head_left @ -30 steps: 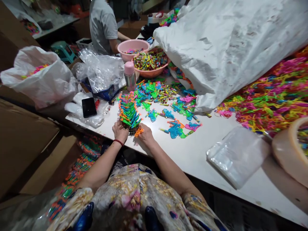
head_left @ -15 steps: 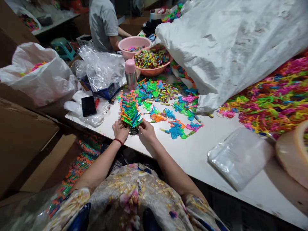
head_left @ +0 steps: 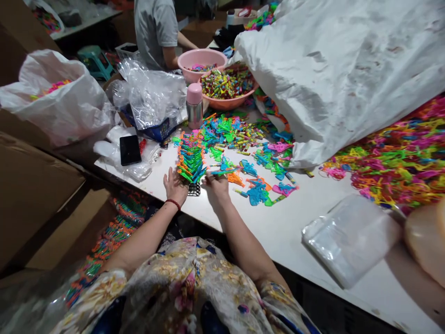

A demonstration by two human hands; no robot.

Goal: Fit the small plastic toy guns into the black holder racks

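Note:
My left hand (head_left: pixel 175 184), a red bracelet on its wrist, rests with fingers apart against the near end of a tight row of coloured plastic toys (head_left: pixel 190 155). The row stands on a small black rack (head_left: pixel 194 189) at the table's near edge. My right hand (head_left: pixel 216 186) is just right of the row and pinches a blue-green toy (head_left: pixel 222 171) a little above the table. Loose toys of the same kind (head_left: pixel 257 192) lie scattered beyond and to the right of it.
A big white sack (head_left: pixel 330 69) and a heap of coloured pieces (head_left: pixel 392 157) fill the right. Clear bags (head_left: pixel 351 236) lie near right. Behind stand a pink flask (head_left: pixel 194 105), pink basins (head_left: pixel 227 102), a phone (head_left: pixel 130 149), a white bag (head_left: pixel 52 106) and a co-worker (head_left: pixel 156 28).
The orange toy that my right hand held by the row is gone from it. That hand has reached forward and now pinches a blue-green toy. My left hand stays at the row.

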